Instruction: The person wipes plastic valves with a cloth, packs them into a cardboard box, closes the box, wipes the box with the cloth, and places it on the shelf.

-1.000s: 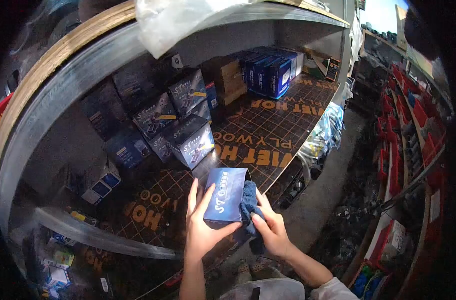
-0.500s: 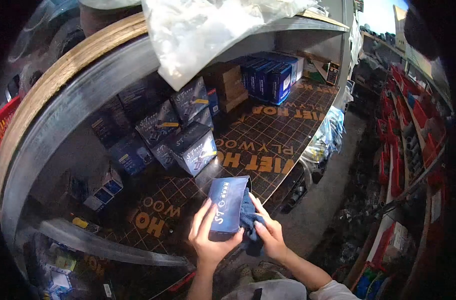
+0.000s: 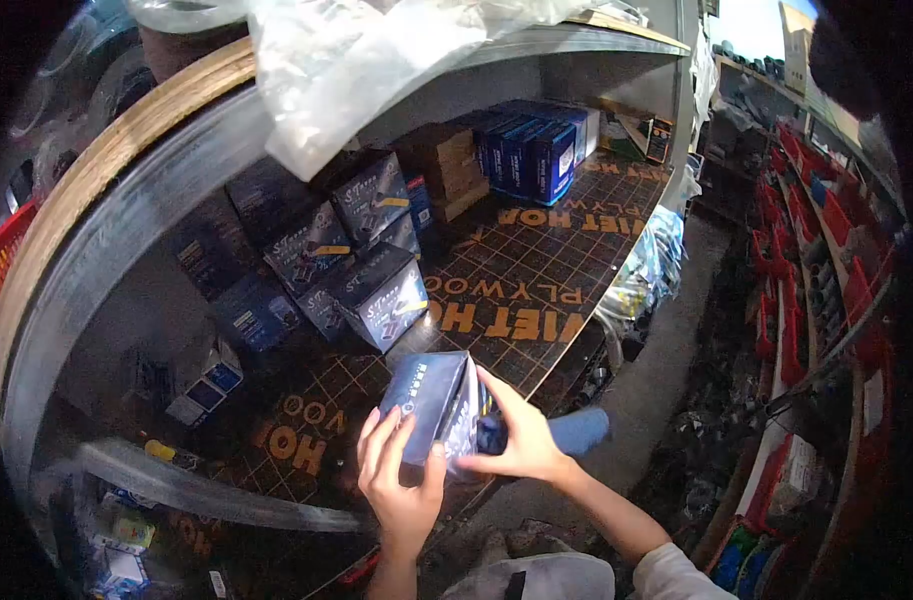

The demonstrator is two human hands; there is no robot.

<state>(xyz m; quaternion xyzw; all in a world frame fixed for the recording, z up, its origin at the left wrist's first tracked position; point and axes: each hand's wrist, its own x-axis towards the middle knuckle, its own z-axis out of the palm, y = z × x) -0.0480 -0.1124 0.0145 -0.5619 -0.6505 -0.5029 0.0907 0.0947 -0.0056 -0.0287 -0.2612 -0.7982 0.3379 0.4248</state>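
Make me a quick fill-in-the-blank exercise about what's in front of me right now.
The left hand and right hand are both on a blue box with ____ lettering. The big letters on the shelf board are ____. The long row of red bins is on the ____ side of the picture.

Missing words: white; orange; right.

single head-worn camera, facing forward and down onto shelf [image 3: 551,240], hands [image 3: 401,500] near

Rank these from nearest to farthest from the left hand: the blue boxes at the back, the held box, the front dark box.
1. Held box: touching the left hand.
2. Front dark box: on the shelf, beyond the held box.
3. Blue boxes: toward the shelf's far end.
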